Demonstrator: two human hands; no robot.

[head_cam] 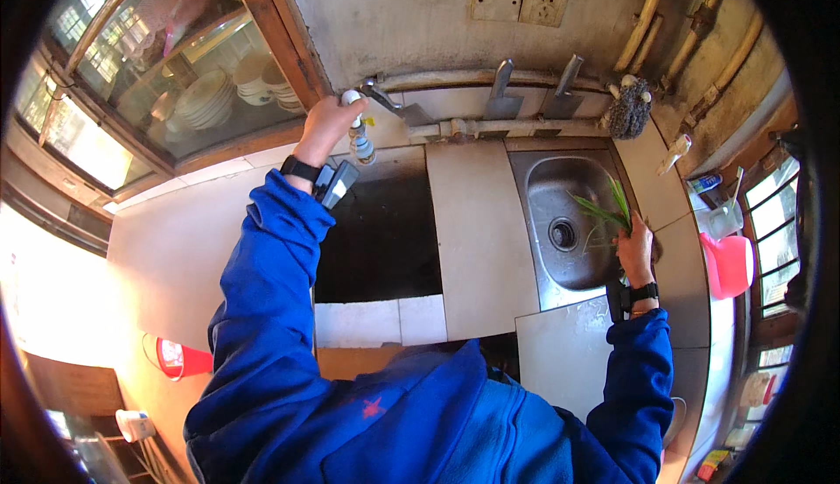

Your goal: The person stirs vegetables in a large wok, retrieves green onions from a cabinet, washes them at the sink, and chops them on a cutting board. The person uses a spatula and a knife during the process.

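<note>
My left hand (328, 126) reaches to the wall side of the counter, its fingers on a white-topped fitting that looks like a tap (362, 146). Below the fitting lies a dark rectangular recess (384, 241) in the counter. At the right edge of the steel sink (538, 234), my right hand (634, 251) grips a small bunch of long green leaves (613, 205). Their tips spread over the bowl, up and left of my fingers. The drain strainer (563, 234) shows at the bowl's bottom. What lies under my right palm is hidden.
Cleavers (504, 100) and a spatula-like blade (417, 115) are tucked behind the wall pipe (459, 79). A grey scrubber (629, 110) hangs nearby. A glass-fronted cabinet (262, 37) flanks the left. A pink jug (728, 264) stands right; a red bucket (190, 360) stands lower left.
</note>
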